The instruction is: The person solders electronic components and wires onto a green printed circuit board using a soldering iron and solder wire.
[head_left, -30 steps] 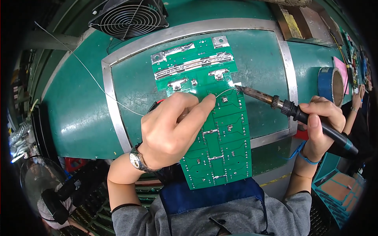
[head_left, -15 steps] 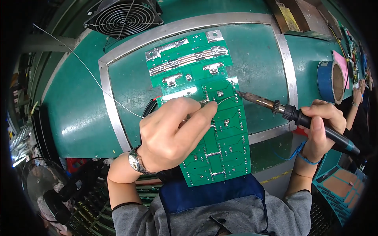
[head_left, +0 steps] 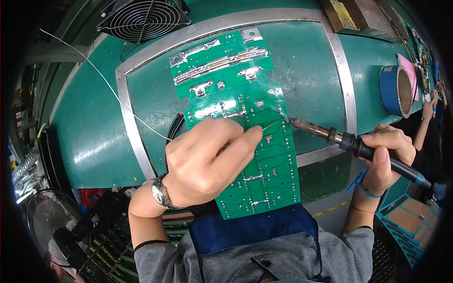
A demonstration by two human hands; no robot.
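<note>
The green circuit board (head_left: 257,165), long with a stepped outline, sits solder side up over the green worktop (head_left: 306,70), turned slightly askew, its far part carrying broad silvery solder strips and its nearer part rows of small joints. A thin pale wire (head_left: 271,125), pinched in the left hand (head_left: 203,155), curves toward the board's right edge. There the soldering iron (head_left: 347,141), black-handled with a browned metal barrel, slants in from the right hand (head_left: 389,153), tip leftward.

Shirt (head_left: 163,257) is grey; apron (head_left: 255,233) navy; wristband (head_left: 369,191) blue.
</note>
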